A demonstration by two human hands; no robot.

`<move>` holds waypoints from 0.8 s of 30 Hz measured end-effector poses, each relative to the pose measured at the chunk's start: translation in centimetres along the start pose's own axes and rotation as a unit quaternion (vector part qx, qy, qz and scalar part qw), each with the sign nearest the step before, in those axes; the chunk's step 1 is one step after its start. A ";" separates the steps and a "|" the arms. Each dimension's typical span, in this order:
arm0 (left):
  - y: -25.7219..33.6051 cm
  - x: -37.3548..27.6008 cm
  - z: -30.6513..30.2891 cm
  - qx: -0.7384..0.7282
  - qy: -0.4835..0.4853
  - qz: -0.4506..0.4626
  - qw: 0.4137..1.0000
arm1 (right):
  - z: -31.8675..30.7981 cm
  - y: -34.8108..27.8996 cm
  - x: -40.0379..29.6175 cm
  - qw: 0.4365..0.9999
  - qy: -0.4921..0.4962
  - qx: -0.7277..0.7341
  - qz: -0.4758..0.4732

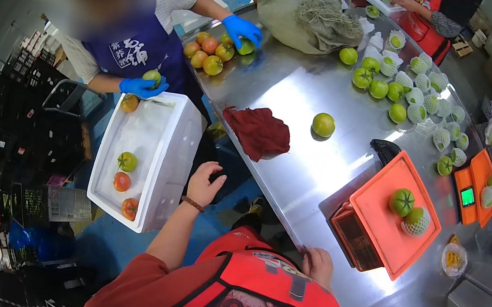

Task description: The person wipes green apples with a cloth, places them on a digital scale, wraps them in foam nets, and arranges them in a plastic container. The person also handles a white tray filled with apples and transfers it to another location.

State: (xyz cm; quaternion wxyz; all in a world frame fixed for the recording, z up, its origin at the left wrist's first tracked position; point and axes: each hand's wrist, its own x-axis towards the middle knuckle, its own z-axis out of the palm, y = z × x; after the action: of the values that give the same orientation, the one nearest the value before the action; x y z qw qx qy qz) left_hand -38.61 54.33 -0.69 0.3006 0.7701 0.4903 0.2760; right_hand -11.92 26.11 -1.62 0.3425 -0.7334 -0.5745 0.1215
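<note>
My left hand (206, 185), a beaded bracelet on its wrist, hangs in the air beside a white foam box (186, 143). Its fingers are loosely bent and apart, with nothing in them. Inside the box lie a green tomato (127, 162), a red tomato (121, 182), another red tomato (129, 208) and an orange-green tomato (129, 103). My right hand (319, 266) is at the near edge of the steel table (290, 181), its fingers curled and partly hidden. Closest to it is an orange-topped scale (393, 214), carrying a bare green tomato (401, 202) and one in a foam net (415, 221).
A blue-gloved co-worker (132, 44) handles tomatoes at the left, near a tomato pile (209, 53). A dark red cloth (259, 132) and a lone green tomato (323, 125) lie mid-table. Several netted tomatoes (416, 96), a sack (295, 14) and a second scale (474, 189) stand farther off.
</note>
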 end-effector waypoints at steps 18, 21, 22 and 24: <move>10.4 12.6 13.0 -0.026 -0.137 0.167 0.976 | -8.3 0.5 0.3 0.946 0.227 0.097 0.210; 12.4 16.2 15.7 0.016 -0.121 0.194 0.973 | -10.0 0.2 1.0 0.916 0.311 0.117 0.227; 12.8 17.1 16.7 0.035 -0.125 0.202 0.971 | -10.4 0.4 1.3 0.909 0.328 0.118 0.229; 14.0 18.3 19.1 0.073 -0.130 0.215 0.965 | -11.3 0.5 1.9 0.903 0.344 0.113 0.232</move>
State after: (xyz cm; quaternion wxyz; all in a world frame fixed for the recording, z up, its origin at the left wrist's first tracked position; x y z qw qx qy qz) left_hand -9.87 62.77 -0.77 0.2385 0.9063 0.2887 0.1957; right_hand -4.48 23.75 6.74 0.5615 -0.7984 -0.2174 0.0018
